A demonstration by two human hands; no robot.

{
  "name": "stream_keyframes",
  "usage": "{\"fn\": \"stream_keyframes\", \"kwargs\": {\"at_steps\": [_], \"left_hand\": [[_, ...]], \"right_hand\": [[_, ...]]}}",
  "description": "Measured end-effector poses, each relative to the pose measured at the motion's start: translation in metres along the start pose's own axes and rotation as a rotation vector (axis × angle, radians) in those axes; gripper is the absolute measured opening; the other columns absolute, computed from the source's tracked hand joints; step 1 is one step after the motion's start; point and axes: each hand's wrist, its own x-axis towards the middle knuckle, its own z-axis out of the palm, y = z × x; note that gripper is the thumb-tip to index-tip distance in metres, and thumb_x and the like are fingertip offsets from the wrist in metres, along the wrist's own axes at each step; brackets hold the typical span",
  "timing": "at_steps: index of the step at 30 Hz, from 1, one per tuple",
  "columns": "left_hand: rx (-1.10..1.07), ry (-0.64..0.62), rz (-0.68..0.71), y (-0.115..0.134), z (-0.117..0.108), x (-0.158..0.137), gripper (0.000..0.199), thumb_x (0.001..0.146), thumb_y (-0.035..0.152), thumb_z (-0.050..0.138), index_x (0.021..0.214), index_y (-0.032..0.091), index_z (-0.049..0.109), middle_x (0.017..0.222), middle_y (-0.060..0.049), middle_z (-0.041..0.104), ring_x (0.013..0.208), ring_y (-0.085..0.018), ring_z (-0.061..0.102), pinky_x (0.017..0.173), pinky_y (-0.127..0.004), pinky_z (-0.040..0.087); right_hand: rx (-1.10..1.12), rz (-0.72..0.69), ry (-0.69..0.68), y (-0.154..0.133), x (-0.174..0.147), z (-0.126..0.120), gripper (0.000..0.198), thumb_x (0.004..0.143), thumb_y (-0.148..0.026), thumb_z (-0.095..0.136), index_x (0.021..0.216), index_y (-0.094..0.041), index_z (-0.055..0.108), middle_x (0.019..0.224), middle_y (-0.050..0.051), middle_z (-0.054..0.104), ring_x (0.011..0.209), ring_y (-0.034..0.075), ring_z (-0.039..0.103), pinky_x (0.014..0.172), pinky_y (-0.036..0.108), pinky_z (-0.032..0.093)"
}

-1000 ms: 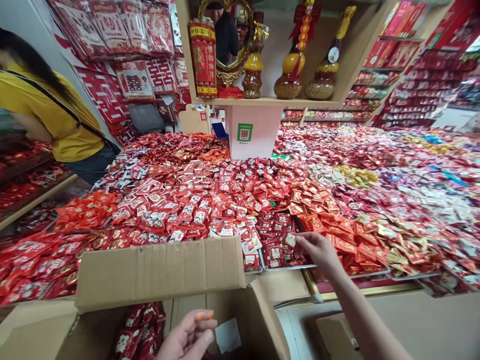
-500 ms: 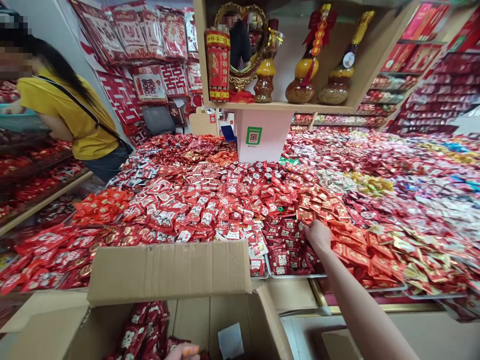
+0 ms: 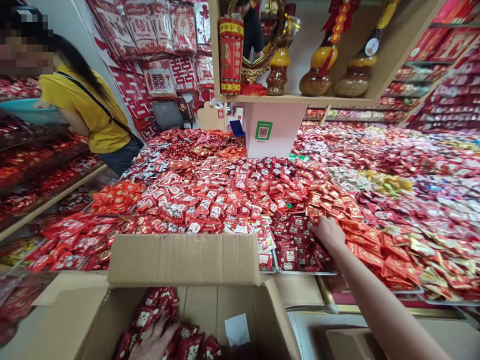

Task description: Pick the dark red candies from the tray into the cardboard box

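Carton (image 3: 183,261) at left: left hand (image 3: 155,341) down inside, palm down, fingers spread loose over dark red double-happiness packets (image 3: 189,348). Beyond and right: metal tray (image 3: 307,273) of similar tray packets (image 3: 288,256), just left of right-hand fingertips. Right hand (image 3: 329,233) nearest tray, fingers curled; can't tell if gripping. Packet long axes mixed.

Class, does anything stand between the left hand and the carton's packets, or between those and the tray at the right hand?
Nothing visible parts the left hand from the packets: it lies on them. Toward the tray, the carton's right wall stands between; its raised far flap ends left of the tray.
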Motion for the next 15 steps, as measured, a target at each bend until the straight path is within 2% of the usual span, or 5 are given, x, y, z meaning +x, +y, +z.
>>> {"fn": "stream_keyframes", "kwargs": {"at_steps": [3, 5, 8, 11, 15], "left_hand": [[0.142, -0.055, 0.007, 0.003, 0.004, 0.003, 0.089, 0.043, 0.010, 0.063, 0.128, 0.024, 0.043, 0.144, -0.019, 0.029, 0.131, -0.039, 0.022, 0.097, -0.056, 0.025], [0.174, -0.061, 0.025, 0.010, 0.005, 0.004, 0.089, 0.040, 0.006, 0.065, 0.125, 0.024, 0.048, 0.142, -0.020, 0.033, 0.129, -0.040, 0.024, 0.098, -0.056, 0.020], [0.192, -0.064, 0.057, 0.018, 0.005, 0.007, 0.084, 0.038, 0.004, 0.068, 0.119, 0.021, 0.054, 0.137, -0.020, 0.041, 0.126, -0.039, 0.032, 0.099, -0.052, 0.023], [0.194, -0.067, 0.085, 0.021, 0.004, 0.011, 0.084, 0.034, 0.005, 0.072, 0.116, 0.016, 0.057, 0.134, -0.022, 0.045, 0.123, -0.041, 0.036, 0.098, -0.051, 0.025], [0.140, -0.081, 0.123, 0.018, 0.002, 0.018, 0.084, 0.029, 0.002, 0.070, 0.112, 0.010, 0.059, 0.125, -0.025, 0.053, 0.116, -0.045, 0.042, 0.093, -0.054, 0.032]], "right_hand": [[0.002, -0.028, 0.013, 0.006, -0.010, -0.010, 0.044, 0.080, -0.048, 0.044, 0.102, -0.012, 0.058, 0.105, 0.020, 0.056, 0.091, 0.029, 0.059, 0.067, 0.034, 0.044], [0.016, -0.102, 0.021, 0.009, -0.020, -0.015, 0.039, 0.080, -0.046, 0.045, 0.098, -0.014, 0.060, 0.101, 0.018, 0.059, 0.092, 0.028, 0.058, 0.069, 0.033, 0.043], [0.134, -0.254, -0.022, 0.007, -0.044, -0.020, 0.027, 0.075, -0.041, 0.053, 0.086, -0.018, 0.063, 0.085, 0.010, 0.067, 0.082, 0.024, 0.061, 0.066, 0.029, 0.043], [0.366, -0.366, -0.145, -0.005, -0.083, -0.026, 0.024, 0.073, -0.041, 0.054, 0.083, -0.020, 0.064, 0.078, 0.005, 0.069, 0.070, 0.020, 0.062, 0.063, 0.027, 0.043], [0.634, -0.598, -0.362, -0.033, -0.147, -0.036, 0.023, 0.076, -0.038, 0.052, 0.086, -0.020, 0.063, 0.079, 0.003, 0.068, 0.069, 0.018, 0.060, 0.063, 0.027, 0.044]]}}
